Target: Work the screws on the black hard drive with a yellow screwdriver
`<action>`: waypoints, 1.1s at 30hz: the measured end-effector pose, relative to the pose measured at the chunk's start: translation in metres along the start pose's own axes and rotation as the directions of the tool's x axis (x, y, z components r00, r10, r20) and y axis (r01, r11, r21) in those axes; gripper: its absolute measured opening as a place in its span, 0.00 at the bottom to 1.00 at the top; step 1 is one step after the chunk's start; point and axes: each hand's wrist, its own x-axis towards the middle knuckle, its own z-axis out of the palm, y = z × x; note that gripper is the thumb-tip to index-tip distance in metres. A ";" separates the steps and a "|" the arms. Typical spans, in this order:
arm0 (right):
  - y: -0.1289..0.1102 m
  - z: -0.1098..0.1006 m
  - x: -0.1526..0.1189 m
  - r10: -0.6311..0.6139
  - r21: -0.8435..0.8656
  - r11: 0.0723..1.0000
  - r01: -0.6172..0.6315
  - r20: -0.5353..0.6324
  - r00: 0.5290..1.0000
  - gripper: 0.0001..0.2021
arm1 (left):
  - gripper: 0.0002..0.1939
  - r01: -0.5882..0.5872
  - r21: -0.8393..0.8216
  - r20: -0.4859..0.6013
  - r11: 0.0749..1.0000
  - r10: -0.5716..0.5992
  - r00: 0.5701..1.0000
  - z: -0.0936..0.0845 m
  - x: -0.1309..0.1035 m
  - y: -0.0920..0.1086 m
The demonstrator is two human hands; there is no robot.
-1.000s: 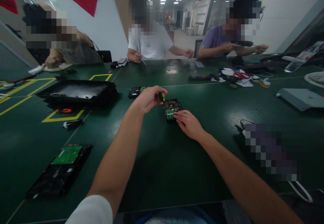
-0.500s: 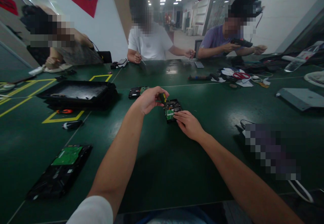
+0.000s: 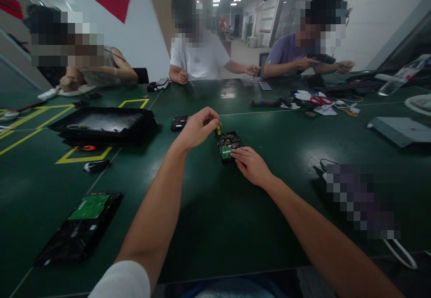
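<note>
A small black hard drive (image 3: 232, 141) with a green circuit board on top lies on the dark green table (image 3: 215, 208) in front of me. My left hand (image 3: 198, 129) is closed around a small screwdriver (image 3: 218, 130) with a yellow and black handle, held upright over the drive's far left corner. My right hand (image 3: 251, 165) rests on the drive's near edge, its fingertips pressing on the green board.
A larger hard drive (image 3: 79, 226) with a green board lies near left. A black tray (image 3: 104, 123) sits in a yellow-marked area, another drive (image 3: 178, 122) beside it. Three people work across the table. Scissors, tools (image 3: 319, 100) and a grey box (image 3: 400, 129) lie right.
My left hand has lifted a little and turned the screwdriver more upright over the drive. My right hand has stayed on the drive. The person at far left has leaned lower.
</note>
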 end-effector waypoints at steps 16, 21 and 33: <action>-0.001 -0.001 0.000 0.002 0.004 1.000 -0.002 -0.007 1.000 0.18 | 0.11 -0.028 0.145 -0.012 0.989 0.030 0.999 0.004 -0.007 0.025; 0.001 0.001 -0.001 0.000 -0.003 1.000 0.000 -0.004 1.000 0.18 | 0.11 -0.090 0.225 0.007 0.970 0.090 0.996 0.009 -0.005 0.028; -0.001 0.000 0.000 -0.010 0.000 1.000 0.010 -0.011 1.000 0.17 | 0.10 0.027 -0.056 0.083 0.998 -0.022 0.996 0.017 -0.003 0.021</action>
